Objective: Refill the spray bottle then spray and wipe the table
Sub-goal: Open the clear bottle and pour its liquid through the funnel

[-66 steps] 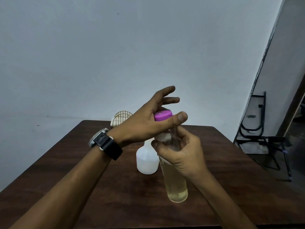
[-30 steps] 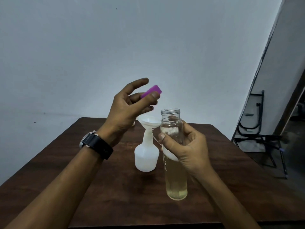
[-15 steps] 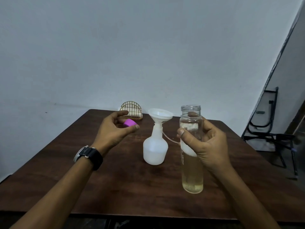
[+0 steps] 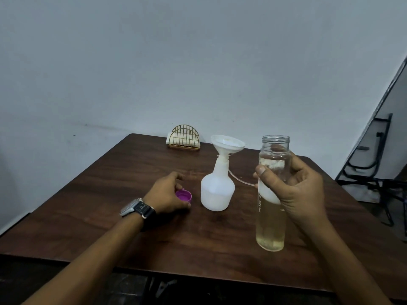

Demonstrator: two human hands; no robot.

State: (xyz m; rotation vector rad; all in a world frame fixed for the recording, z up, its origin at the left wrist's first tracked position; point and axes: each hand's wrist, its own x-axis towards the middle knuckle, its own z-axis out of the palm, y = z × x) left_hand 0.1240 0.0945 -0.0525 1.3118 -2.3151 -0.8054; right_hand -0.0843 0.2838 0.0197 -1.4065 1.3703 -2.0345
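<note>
I see small vertical lettering on the clear bottle [image 4: 272, 194], at three o'clock, too blurred to read.

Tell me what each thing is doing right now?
clear bottle: uncapped, partly full, upright in right hand.
pink cap: off, inside up, at left hand fingertips.
spray bottle: standing, open, funnel in neck.
napkin holder: upright, holding napkins.

The room was dim and evenly lit, colours muted. Soft shadows lay beneath the hands on the table [image 4: 110, 194]. Wide-angle distortion tilted the far right edge; detail was slightly soft.
</note>
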